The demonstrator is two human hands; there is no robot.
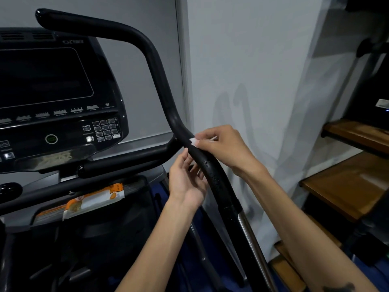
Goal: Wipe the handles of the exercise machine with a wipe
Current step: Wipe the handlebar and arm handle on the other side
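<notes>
We take this for a small workout corner inside a home rather than a public gym. An exercise machine (pixel 84 144) with a dark console (pixel 52 85) and curved black handles (pixel 160 81) stands tight against plain pale walls (pixel 242 70). Just to its right we see wooden stair treads (pixel 345 186) climbing upward. A packet of wipes (pixel 94 199) lies on the machine's ledge below the console.
</notes>
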